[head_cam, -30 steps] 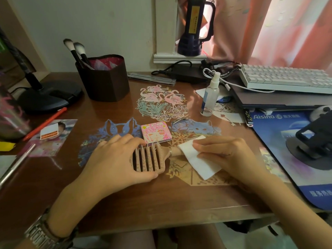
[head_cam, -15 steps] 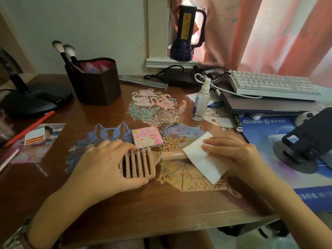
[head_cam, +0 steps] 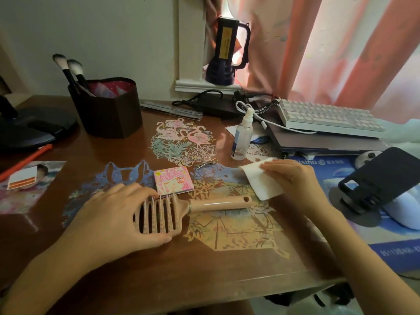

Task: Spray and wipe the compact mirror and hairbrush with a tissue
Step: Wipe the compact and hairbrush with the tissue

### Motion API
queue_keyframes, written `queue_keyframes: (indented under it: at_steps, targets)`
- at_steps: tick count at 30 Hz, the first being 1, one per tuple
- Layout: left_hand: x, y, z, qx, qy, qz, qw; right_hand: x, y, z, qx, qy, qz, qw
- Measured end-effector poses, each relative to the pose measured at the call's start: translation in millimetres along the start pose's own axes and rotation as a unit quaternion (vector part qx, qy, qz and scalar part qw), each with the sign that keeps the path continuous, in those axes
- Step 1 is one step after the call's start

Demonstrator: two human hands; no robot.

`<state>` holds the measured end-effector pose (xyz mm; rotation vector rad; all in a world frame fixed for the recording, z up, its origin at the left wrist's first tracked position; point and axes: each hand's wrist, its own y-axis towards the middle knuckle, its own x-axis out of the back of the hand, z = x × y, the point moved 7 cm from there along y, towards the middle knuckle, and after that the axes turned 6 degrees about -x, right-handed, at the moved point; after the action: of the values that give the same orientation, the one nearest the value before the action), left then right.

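Note:
A tan vented hairbrush (head_cam: pixel 172 212) lies bristles-up on the brown desk (head_cam: pixel 181 269), its handle pointing right. My left hand (head_cam: pixel 113 217) grips the brush head from the left side. A square pink compact mirror (head_cam: pixel 173 180) lies shut just behind the brush head. My right hand (head_cam: pixel 295 180) pinches a folded white tissue (head_cam: pixel 261 180), held just beyond the bare end of the handle and apart from it. A small clear spray bottle (head_cam: pixel 242 137) stands upright behind the tissue.
A dark brush holder (head_cam: pixel 109 110) stands at the back left. A white keyboard (head_cam: pixel 327 118) rests on a laptop at the back right. A black phone stand (head_cam: pixel 381 185) sits on a blue mat (head_cam: pixel 341 233) at the right. Paper cut-outs lie under the desk's glass.
My right hand has drawn the tissue off the brush handle to the right and back, leaving the handle bare. My left hand keeps its hold on the brush head.

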<state>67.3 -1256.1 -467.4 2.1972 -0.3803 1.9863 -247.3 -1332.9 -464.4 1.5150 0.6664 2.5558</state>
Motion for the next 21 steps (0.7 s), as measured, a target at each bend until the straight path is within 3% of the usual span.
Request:
queue_keyframes:
  at_steps: [4, 9, 13, 17, 21]
  targets:
    - [0, -1, 1, -0.005, -0.006, -0.012, 1.0, -22, 2, -14, -0.041, -0.006, 0.068, 0.997]
    - [0, -1, 0, -0.005, -0.004, -0.013, 1.0, -30, -2, -13, 0.006, -0.115, 0.151, 0.982]
    - [0, 0, 1, -0.006, -0.005, -0.016, 1.0, -30, -2, -15, 0.029, -0.165, 0.175, 0.97]
    - [0, 0, 1, -0.009, -0.006, -0.012, 1.0, -6, 14, 1, -0.052, -0.01, 0.071, 0.996]
    - [3, 0, 0, -0.004, -0.004, 0.007, 1.0, 11, 38, 17, -0.107, 0.076, -0.045, 0.99]
